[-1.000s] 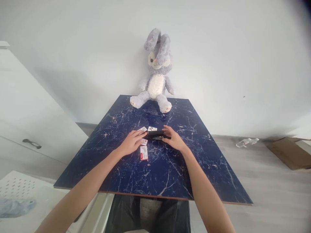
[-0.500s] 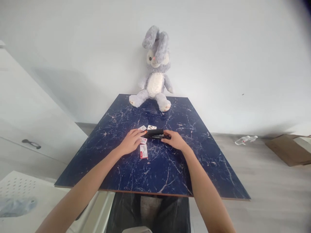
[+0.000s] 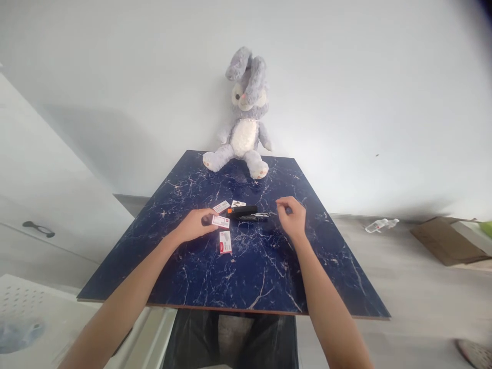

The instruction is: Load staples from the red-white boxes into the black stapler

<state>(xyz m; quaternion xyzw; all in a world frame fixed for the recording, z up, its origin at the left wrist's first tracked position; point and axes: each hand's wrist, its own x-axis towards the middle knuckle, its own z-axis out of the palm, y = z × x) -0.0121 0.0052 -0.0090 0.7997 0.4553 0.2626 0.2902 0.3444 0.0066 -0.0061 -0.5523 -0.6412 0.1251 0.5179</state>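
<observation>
A black stapler [image 3: 246, 212] with an orange end lies near the middle of the dark blue marbled table [image 3: 184, 277], its metal part showing on the right. My left hand [image 3: 198, 224] is at its left, thumb and fingers closed on the edge of a small red-and-white box [image 3: 220, 221]. Behind that are another small box [image 3: 221, 206] and a white packet [image 3: 239, 204]; a third box [image 3: 225, 242] lies nearer me. To the right of the stapler, apart from it, my right hand [image 3: 292, 215] is curled, its fingertips pinched on something I cannot make out.
A grey plush rabbit [image 3: 246, 136] sits at the table's back edge against the wall. Clear bottles [image 3: 381, 224] and a cardboard box [image 3: 448, 241] are on the floor at right. At left stands a white cabinet [image 3: 73, 215] with a dark handle.
My right hand has let go of the stapler and moved right and slightly back. My left hand has left the stapler and moved left onto the small box.
</observation>
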